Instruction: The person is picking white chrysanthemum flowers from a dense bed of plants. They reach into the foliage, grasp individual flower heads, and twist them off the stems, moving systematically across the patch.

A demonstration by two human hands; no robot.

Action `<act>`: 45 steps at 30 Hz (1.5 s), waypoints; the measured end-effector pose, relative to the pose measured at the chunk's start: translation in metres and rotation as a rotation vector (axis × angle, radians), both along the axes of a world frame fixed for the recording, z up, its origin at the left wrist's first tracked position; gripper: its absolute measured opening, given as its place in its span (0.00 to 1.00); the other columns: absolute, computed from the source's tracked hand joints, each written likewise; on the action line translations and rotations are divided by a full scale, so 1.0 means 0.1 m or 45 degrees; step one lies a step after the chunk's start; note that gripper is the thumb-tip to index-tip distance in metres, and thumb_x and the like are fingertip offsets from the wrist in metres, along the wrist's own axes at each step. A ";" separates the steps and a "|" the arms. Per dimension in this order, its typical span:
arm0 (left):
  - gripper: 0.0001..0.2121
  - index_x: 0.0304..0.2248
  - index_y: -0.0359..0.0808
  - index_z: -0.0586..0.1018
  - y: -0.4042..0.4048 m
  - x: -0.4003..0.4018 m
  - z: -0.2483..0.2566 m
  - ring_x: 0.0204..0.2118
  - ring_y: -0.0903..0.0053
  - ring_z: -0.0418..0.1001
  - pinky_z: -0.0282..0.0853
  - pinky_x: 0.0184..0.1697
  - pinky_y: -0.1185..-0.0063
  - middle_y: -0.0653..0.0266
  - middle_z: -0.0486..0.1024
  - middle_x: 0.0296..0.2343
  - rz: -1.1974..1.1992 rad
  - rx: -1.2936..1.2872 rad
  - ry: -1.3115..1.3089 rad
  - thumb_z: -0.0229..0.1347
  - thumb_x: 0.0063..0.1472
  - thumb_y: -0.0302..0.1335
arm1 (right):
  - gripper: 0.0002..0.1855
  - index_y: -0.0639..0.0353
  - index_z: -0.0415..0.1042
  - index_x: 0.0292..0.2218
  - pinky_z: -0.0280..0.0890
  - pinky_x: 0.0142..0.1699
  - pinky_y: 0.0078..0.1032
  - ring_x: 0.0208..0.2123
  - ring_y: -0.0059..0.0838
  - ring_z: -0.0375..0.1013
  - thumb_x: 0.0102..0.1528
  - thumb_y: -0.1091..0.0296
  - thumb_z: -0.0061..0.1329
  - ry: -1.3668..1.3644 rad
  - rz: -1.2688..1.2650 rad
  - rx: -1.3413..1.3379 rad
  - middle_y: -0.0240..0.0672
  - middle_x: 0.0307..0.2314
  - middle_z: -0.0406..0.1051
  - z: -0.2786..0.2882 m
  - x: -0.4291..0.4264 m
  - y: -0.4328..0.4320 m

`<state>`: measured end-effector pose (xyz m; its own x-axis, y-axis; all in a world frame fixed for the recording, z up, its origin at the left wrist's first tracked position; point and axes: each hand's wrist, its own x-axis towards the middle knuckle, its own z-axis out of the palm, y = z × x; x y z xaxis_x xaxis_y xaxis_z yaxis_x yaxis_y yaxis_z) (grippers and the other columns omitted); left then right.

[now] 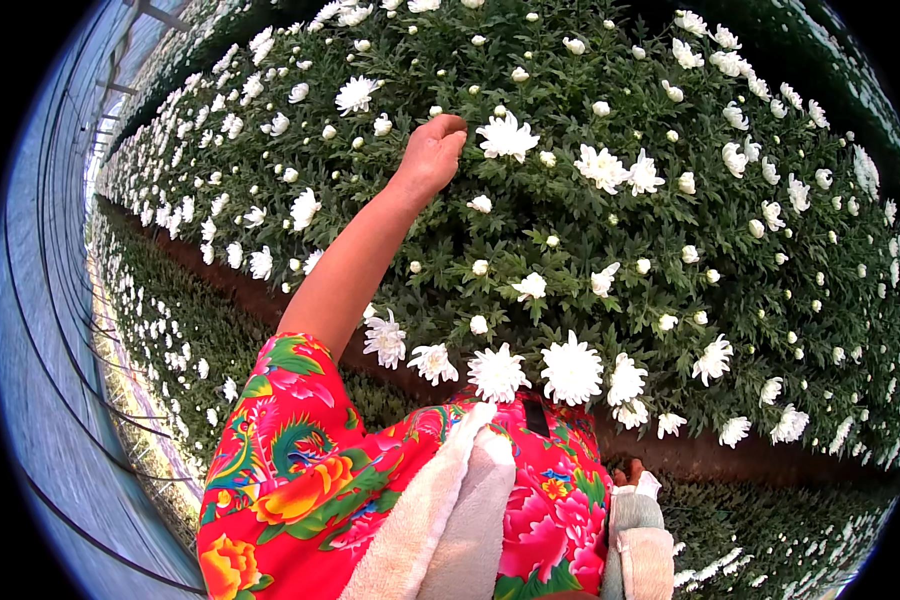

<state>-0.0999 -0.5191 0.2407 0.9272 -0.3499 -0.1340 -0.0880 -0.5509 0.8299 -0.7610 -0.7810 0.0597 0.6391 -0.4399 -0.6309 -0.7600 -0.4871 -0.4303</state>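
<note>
My left hand (433,150) reaches out over a bed of white chrysanthemums, its fingers curled and their tips partly hidden. Just beyond it is a small white bud (435,111), and to its right stands an open white bloom (507,137). Whether the fingers pinch a stem or leaf cannot be seen. Low on the right, only some fingers of my right hand (630,472) show, beside my body above a pale cloth (637,532). What that hand holds, if anything, is hidden. A row of open white blooms (572,369) stands close against my waist.
Green chrysanthemum foliage (450,247) with many buds fills the bed ahead. A brown soil path (720,454) runs between beds. On the left rises a bluish plastic greenhouse wall (52,300) with dark lines. A pale towel (450,517) hangs over my red floral shirt (300,480).
</note>
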 end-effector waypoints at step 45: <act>0.13 0.37 0.29 0.81 -0.44 2.38 -1.39 0.28 0.74 0.75 0.70 0.29 0.74 0.59 0.79 0.28 0.040 0.215 0.020 0.58 0.49 0.18 | 0.14 0.57 0.68 0.41 0.65 0.44 0.38 0.41 0.46 0.71 0.53 0.64 0.51 0.452 -0.243 0.157 0.47 0.35 0.71 0.33 0.18 -0.03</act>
